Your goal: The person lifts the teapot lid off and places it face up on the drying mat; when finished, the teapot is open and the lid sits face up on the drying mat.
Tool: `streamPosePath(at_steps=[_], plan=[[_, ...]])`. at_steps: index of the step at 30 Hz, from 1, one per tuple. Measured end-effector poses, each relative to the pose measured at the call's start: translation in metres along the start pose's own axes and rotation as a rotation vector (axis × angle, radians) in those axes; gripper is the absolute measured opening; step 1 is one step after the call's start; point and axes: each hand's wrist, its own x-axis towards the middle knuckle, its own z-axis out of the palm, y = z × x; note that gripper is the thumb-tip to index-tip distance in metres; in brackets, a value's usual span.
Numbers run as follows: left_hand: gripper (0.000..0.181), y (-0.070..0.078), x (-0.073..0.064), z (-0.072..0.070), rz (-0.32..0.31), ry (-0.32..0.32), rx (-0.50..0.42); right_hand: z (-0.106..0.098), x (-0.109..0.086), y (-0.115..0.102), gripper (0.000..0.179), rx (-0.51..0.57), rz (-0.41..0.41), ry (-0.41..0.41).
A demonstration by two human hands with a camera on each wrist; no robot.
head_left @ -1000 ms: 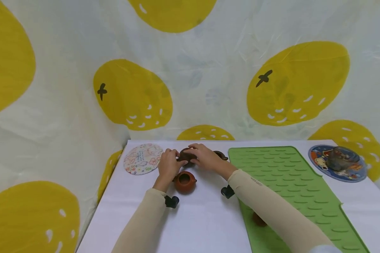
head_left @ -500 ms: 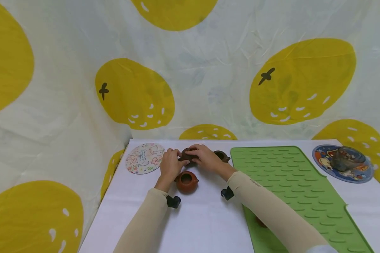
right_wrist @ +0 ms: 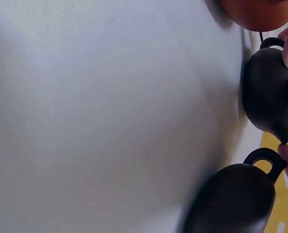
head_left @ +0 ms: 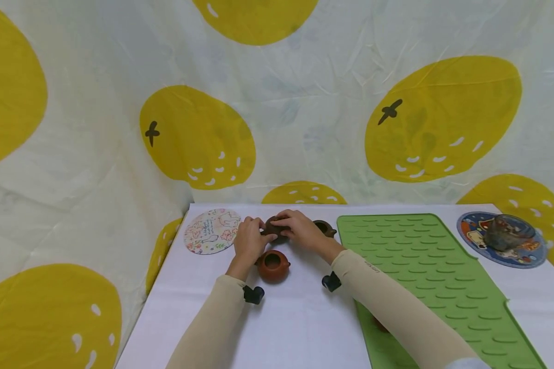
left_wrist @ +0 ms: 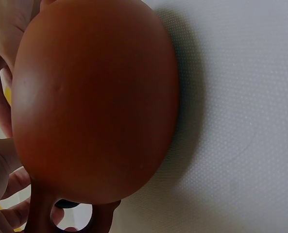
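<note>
A small dark teapot stands near the back of the white table, between both hands. The left hand grips its handle side, thumb against the body. From the right, the right hand holds it with its thumb on the body and a finger at the spout tip. The right wrist view shows the dark teapot upright, its top partly hidden by fingers. An orange-brown teapot with an open top stands just in front; its rounded body fills much of the left wrist view.
Another dark, lidless teapot stands right of the hands. A green ridged mat covers the right side, with a reddish-brown item partly under the right arm. A glass bowl sits on a blue round mat; a floral round mat lies left.
The head view shifts slightly, so everything slides a little to the right in it. Both hands stay on the dark teapot with hardly any movement.
</note>
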Motion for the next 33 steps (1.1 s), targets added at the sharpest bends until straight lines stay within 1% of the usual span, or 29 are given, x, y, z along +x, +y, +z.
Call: streamPosePath(at_steps=[11,15,21,25,28,33], plan=[[0.037,0.002,-0.001,0.000,-0.002,0.001,0.004,-0.003,0.000,-0.002,0.040,-0.006,-0.005,-0.011],[0.036,0.001,-0.001,0.000,-0.007,-0.002,0.000,-0.008,0.000,-0.004,0.040,0.003,0.000,-0.008],[0.038,-0.001,0.000,-0.001,-0.009,-0.006,-0.015,-0.026,-0.004,-0.009,0.039,0.028,0.010,0.016],[0.038,-0.001,-0.001,-0.002,-0.005,-0.006,-0.025,-0.039,-0.010,-0.010,0.040,0.012,0.011,0.039],[0.037,0.000,-0.002,-0.002,-0.005,-0.005,-0.031,-0.049,-0.017,-0.008,0.040,0.007,-0.003,0.080],[0.037,0.000,-0.002,0.000,-0.009,-0.005,-0.033,-0.067,-0.032,0.000,0.038,-0.050,-0.022,0.144]])
